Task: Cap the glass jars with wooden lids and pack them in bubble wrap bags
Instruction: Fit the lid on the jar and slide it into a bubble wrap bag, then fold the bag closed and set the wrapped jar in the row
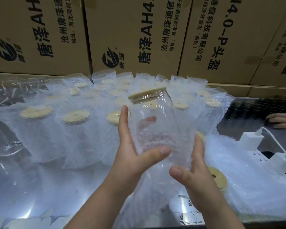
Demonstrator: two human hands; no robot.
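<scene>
The capped glass jar is gripped through the bubble wrap bag by the left hand and right hand, apparently so the bag can be drawn up over it.

The capped glass jar sits at centre, between left hand and right hand; bagged jars fill the desk from nine to twelve o'clock; cardboard boxes stand behind; chargers lie at three o'clock.

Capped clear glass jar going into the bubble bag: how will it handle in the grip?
The clear glass jar with wooden lid is rigid and probably fragile. Its smooth wall looks slippery, so both hands bracing it helps. The round body would likely roll if laid down.
</scene>
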